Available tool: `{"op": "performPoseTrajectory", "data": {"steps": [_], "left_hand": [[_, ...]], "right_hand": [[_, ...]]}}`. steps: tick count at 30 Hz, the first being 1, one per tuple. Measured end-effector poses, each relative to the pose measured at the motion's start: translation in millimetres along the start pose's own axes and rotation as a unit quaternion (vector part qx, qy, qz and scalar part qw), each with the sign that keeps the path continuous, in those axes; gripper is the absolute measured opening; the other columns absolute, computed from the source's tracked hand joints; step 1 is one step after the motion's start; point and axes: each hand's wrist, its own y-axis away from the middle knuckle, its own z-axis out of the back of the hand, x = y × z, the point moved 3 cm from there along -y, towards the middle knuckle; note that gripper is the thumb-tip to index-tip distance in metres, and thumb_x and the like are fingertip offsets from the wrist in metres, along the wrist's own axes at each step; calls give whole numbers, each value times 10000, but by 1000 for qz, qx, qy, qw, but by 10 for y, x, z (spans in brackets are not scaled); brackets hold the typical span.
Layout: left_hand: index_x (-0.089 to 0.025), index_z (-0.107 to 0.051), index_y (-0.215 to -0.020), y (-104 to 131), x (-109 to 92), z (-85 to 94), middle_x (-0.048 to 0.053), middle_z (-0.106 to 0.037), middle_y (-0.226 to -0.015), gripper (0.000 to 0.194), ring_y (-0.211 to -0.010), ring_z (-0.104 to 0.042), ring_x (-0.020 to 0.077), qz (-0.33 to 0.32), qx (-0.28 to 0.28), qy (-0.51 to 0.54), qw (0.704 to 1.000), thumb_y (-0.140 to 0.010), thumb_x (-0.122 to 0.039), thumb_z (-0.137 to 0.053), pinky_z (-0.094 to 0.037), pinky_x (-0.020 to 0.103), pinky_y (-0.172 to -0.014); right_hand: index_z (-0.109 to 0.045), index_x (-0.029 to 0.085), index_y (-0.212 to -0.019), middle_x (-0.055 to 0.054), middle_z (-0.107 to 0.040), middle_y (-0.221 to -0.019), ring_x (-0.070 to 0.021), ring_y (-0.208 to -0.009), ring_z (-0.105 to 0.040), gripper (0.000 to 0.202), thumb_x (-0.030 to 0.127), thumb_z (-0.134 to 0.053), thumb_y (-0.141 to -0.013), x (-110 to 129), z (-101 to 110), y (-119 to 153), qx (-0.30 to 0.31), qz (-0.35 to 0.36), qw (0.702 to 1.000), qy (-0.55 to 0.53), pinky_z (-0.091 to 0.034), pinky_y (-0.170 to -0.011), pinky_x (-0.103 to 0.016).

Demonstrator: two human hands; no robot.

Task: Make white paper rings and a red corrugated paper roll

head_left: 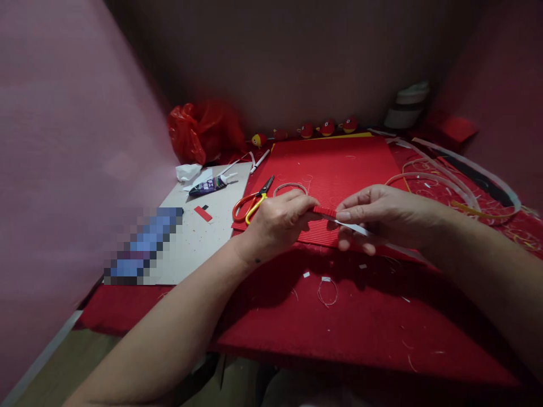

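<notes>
Between both hands, above the front of the red corrugated sheet (331,169), is a small red corrugated strip (326,212). My left hand (282,217) pinches its left end with thumb and fingers closed. My right hand (373,215) grips the right end between thumb and forefinger, its other fingers curled below. A white paper strip (355,228) runs under the right fingers; whether it is joined to the red strip I cannot tell. Scissors (253,206) with red and yellow handles lie partly open just beyond my left hand.
A glue tube (207,185), a red paper scrap (203,213) and a pixelated blue object (148,243) rest on a grey board (186,254). Behind stand small red bird figures (326,128) and a red plastic bag (203,130). Curled strips (458,181) spread at right.
</notes>
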Motion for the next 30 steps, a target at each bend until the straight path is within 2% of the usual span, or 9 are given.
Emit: {"op": "performPoseTrajectory", "data": {"steps": [5, 11, 14, 16, 18, 20, 22, 24, 30], "left_hand": [[-147, -561, -829, 14, 29, -32, -8, -564, -671, 65, -581, -524, 61, -14, 19, -41, 999, -824, -148, -496, -415, 150, -521], [-138, -552, -845, 46, -12, -61, 30, -570, -721, 130, -587, -524, 88, -58, 54, -148, 986, -852, -142, -422, -379, 180, -460], [-128, -563, -834, 34, -30, -66, 42, -578, -732, 135, -607, -535, 96, -53, 57, -141, 987, -843, -122, -429, -394, 186, -465], [-125, -564, -872, 3, -23, -40, 44, -590, -761, 96, -662, -560, 100, -6, 21, -48, 999, -822, -138, -484, -446, 193, -527], [-118, -533, -983, -27, 0, -23, 35, -593, -768, 188, -660, -578, 93, 77, -7, 125, 989, -796, -146, -532, -484, 195, -558], [-101, -496, -1050, -44, 5, -42, 28, -593, -761, 274, -602, -585, 82, 160, 4, 307, 938, -784, -139, -546, -508, 195, -542], [-94, -528, -1004, -49, -20, -59, 20, -593, -742, 238, -555, -585, 77, 213, 20, 419, 882, -775, -147, -563, -525, 207, -532], [-98, -580, -916, -52, -51, -50, 12, -591, -726, 175, -552, -591, 80, 231, 16, 459, 858, -754, -161, -599, -537, 221, -549], [-108, -631, -882, -57, -92, 10, 11, -592, -738, 138, -565, -609, 85, 213, -13, 481, 851, -747, -123, -609, -544, 226, -587]], "right_hand": [[-621, 125, -682, -102, -681, -668, -102, -394, -514, 230, 352, -658, -672, -15, -8, 13, -12, -13, 1000, 9, -422, -418, -235], [-612, 140, -662, -78, -654, -637, -101, -399, -505, 302, 437, -603, -715, -45, -35, -18, -42, 14, 996, 75, -396, -387, -227], [-615, 154, -667, -47, -620, -605, -105, -416, -511, 288, 441, -622, -697, -28, -46, -23, -60, 36, 992, 109, -392, -392, -224], [-622, 161, -667, -23, -589, -568, -97, -416, -502, 267, 427, -634, -691, 12, -59, -4, -61, 47, 991, 105, -382, -395, -216], [-630, 163, -696, -12, -584, -566, -85, -413, -488, 242, 405, -635, -698, 57, -73, 25, -49, 53, 993, 92, -369, -397, -208], [-636, 158, -757, -17, -604, -597, -77, -409, -477, 223, 375, -634, -707, 95, -80, 53, -31, 62, 994, 82, -356, -397, -207], [-637, 152, -813, -23, -623, -626, -73, -406, -473, 218, 348, -627, -716, 117, -73, 70, -14, 72, 994, 75, -348, -396, -206], [-638, 152, -843, -26, -635, -638, -70, -400, -470, 215, 328, -620, -722, 126, -54, 76, 1, 77, 994, 73, -344, -391, -202], [-645, 153, -860, -36, -663, -654, -56, -376, -447, 227, 332, -595, -729, 174, 18, 70, 42, 74, 994, 76, -332, -368, -181]]}}
